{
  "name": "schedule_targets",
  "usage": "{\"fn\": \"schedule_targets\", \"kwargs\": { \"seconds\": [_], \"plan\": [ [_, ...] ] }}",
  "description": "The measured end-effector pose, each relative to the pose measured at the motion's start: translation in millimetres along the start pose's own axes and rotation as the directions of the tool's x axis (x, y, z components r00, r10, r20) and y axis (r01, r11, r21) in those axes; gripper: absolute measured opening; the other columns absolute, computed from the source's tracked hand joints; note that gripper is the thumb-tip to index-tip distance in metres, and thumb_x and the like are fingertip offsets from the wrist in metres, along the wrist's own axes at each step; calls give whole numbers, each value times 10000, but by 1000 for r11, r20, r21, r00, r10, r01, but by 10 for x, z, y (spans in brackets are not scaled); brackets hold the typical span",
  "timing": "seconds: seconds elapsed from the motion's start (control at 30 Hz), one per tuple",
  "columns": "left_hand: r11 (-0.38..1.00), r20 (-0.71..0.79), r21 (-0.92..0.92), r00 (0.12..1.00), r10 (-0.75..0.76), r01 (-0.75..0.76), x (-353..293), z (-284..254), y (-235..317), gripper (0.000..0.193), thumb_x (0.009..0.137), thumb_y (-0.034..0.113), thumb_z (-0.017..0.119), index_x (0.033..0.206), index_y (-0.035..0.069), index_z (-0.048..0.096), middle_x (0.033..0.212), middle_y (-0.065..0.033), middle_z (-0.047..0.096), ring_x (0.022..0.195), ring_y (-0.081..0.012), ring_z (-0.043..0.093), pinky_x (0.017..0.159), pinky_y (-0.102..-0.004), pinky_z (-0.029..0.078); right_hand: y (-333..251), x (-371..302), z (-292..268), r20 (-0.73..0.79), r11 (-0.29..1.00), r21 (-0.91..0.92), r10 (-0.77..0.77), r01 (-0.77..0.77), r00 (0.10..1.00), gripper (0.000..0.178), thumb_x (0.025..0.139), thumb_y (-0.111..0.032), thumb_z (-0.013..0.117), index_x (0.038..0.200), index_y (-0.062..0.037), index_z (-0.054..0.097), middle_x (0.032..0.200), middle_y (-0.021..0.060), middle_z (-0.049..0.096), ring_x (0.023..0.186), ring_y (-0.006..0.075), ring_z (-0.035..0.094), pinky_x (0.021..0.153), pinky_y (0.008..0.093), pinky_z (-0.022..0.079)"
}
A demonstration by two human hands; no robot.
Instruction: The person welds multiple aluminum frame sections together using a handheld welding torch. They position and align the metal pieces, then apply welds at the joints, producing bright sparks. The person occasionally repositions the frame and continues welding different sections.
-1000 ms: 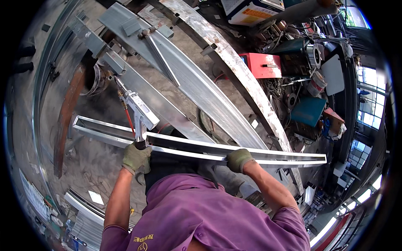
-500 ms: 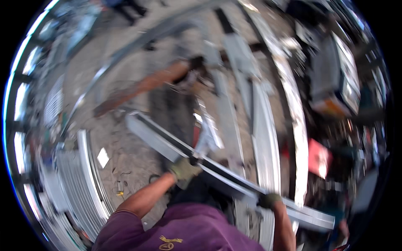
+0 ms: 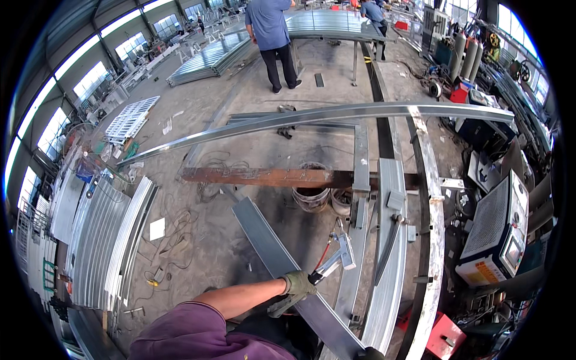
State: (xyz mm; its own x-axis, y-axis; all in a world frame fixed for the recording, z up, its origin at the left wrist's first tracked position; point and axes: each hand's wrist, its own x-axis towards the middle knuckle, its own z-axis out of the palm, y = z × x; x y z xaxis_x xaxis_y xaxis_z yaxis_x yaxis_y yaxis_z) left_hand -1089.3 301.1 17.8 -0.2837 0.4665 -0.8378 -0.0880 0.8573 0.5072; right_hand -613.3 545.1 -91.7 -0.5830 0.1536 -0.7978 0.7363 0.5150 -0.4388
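A long grey metal channel (image 3: 282,252) slants across in front of me, its broad flat face turned up. My left hand (image 3: 297,285), in an olive work glove, is closed round its left edge. At the lower edge my right hand (image 3: 371,354) shows only as a bit of dark glove on the near end of the channel; its fingers are mostly cut off. Right beside the left glove is a silver hand tool (image 3: 333,262) with a black end and a thin red line alongside. Whether the left hand also touches this tool, I cannot tell.
A rusty beam (image 3: 258,176) crosses ahead, buckets (image 3: 311,197) behind it. Metal rails (image 3: 390,240) and a whitish beam (image 3: 433,240) run along my right, beside a white machine (image 3: 498,234). Corrugated sheets (image 3: 99,240) lie left. A person (image 3: 270,36) stands far ahead.
The view has lifted and steadied. The channel has rolled from its grooved side to its flat face and slants more steeply. My right hand has slipped almost out of view.
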Motion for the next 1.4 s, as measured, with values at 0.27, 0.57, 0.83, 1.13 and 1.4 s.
{"fn": "schedule_targets", "kwargs": {
  "seconds": [0.27, 0.57, 0.83, 1.13, 1.4],
  "plan": [
    [989, -91, -14, 985, 148, -150, 199, 79, -632, 248, 887, 320, 862, 848, 86, 789, 707, -41, 750, 607, -186, 685, 627, -404, 546, -890, -508, -46, -298, 993, -119, -21, -16, 954, 606, 935, -461, 759, 1277, 39, 736, 1083, 294, 791, 994, 499, 747, 947, 568, 603],
    [988, -261, -4, 954, 151, -157, -272, 137, -767, 529, 853, 460, 924, 1103, 10, 798, 935, -159, 805, 875, -282, 773, 824, -450, 584, -1540, -758, 743, -497, 719, -608, -13, -337, 867, 785, 912, -209, 594, 1642, 24, 423, 1664, 323, 444, 1554, 521, 403, 1284, 634, 333],
    [984, -255, -19, 953, 165, -175, 38, 313, -1049, 580, 853, 513, 907, 1117, 8, 800, 987, -179, 811, 937, -314, 784, 852, -450, 588, -841, -10, 1056, -773, 768, -476, -133, -429, 620, 776, 942, -251, 618, 1639, 27, 420, 1627, 303, 482, 1533, 500, 427, 1275, 632, 344],
    [968, -459, -21, 863, 212, -249, -431, 314, -553, 522, 886, 377, 903, 1186, -23, 754, 994, -199, 803, 959, -311, 782, 875, -449, 600, -721, 324, 429, -621, 781, -421, 122, -461, 774, 640, 976, -165, 631, 1524, 139, 503, 1382, 344, 633, 1297, 443, 656, 1109, 529, 542],
    [919, -459, -109, 839, 293, -380, -484, 454, -172, 409, 897, 325, 838, 1177, 39, 753, 945, -152, 777, 886, -276, 748, 862, -439, 585, -1377, -495, -342, -294, 893, -420, 33, -161, 955, 629, 785, -2, 626, 1376, 168, 492, 1369, 365, 603, 1342, 508, 572, 1164, 532, 463]
  ]
}}
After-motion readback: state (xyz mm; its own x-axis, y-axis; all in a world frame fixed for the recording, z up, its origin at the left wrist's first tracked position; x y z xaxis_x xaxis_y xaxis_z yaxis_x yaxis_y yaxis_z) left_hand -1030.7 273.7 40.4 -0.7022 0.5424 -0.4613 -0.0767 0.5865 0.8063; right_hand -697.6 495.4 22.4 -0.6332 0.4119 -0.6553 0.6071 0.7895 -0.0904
